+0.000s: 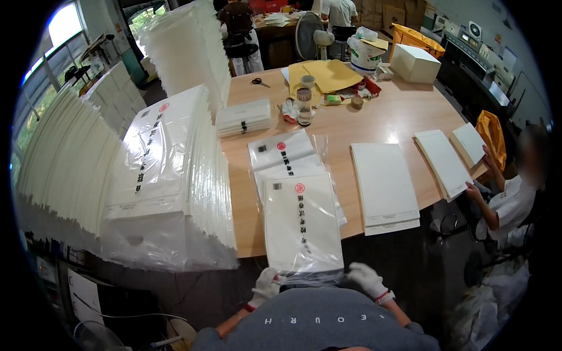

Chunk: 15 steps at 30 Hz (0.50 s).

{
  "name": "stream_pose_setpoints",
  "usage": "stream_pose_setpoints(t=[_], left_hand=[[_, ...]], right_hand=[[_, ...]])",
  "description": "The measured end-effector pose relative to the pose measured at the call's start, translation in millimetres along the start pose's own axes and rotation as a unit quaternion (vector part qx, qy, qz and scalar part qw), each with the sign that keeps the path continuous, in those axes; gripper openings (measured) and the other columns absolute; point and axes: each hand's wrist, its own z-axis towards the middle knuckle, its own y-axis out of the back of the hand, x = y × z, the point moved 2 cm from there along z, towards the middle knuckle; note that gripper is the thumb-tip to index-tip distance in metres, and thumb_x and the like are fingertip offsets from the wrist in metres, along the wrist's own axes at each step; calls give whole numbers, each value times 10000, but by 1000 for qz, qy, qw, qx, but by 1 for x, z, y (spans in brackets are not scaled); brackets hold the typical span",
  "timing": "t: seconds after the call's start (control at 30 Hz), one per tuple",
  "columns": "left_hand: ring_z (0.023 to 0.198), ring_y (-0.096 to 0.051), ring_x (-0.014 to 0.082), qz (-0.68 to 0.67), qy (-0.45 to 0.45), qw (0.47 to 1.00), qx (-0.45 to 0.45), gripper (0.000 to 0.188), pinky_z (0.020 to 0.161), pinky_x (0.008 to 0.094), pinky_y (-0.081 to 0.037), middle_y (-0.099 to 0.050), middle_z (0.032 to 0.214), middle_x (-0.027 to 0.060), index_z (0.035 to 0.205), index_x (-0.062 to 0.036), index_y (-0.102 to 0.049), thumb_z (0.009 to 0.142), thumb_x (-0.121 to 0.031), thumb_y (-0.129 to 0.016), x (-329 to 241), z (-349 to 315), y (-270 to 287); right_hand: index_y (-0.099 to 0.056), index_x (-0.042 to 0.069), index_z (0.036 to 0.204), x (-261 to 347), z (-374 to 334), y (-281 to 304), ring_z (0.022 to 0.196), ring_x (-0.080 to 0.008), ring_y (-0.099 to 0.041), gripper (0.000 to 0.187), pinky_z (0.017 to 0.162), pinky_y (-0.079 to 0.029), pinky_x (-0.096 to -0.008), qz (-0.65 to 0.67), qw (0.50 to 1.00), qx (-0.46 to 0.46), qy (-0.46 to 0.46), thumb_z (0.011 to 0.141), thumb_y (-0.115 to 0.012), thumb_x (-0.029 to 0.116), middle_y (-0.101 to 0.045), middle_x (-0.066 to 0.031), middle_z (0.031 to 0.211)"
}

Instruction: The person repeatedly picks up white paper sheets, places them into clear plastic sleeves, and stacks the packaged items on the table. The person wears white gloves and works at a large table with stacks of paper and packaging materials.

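Note:
A pack of printed white paper in a clear plastic bag (302, 222) lies at the table's near edge, its lower end overhanging toward my body. My left hand (267, 285), in a white glove with a red cuff, is closed on the bag's near left corner. My right hand (369, 279), gloved alike, is just beside the near right corner, fingers stretched out and holding nothing I can see. Beneath the pack, farther in, lies another bagged pack of printed paper (284, 153). To the right sits a stack of blank-looking white paper (384, 181).
Tall piles of bagged paper (158, 146) stand on the left. A co-worker (515, 193) at the right handles a narrow paper stack (443, 161). Toward the back are scissors (260, 82), a clear jar (304, 108), yellow envelopes (333, 75), a white bucket (364, 55) and a white block (415, 63).

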Motion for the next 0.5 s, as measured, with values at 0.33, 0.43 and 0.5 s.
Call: stream_pose_setpoints(t=[0.33,0.43,0.5], left_hand=[[608,-563,206,28,-350,935,-43,146,516,260,-447,-553,750,107,694,-21,-493,796,-93,-569,-179,76,109],[609,-533,179,209,-393,842,-306,74,520,309,-433,-526,722,58,713,-88,-497,753,-74,-558,-167,56,179],[706,-460,110,-115,-291,851,-421,92,608,232,-369,-503,783,33,790,-65,-490,809,-152,-516,-159,56,226]], right_hand=[[-437,3,1224,150,84,-95,890,-108,-515,429,742,-437,-238,310,944,78,78,876,-511,243,-550,-59,1035],[-456,13,1190,249,115,-118,730,-76,-518,405,618,-441,-205,264,952,99,120,884,-504,273,-551,-24,925],[-488,21,1149,304,124,-138,710,-63,-513,355,587,-444,-199,267,936,195,120,898,-483,273,-543,-8,863]])
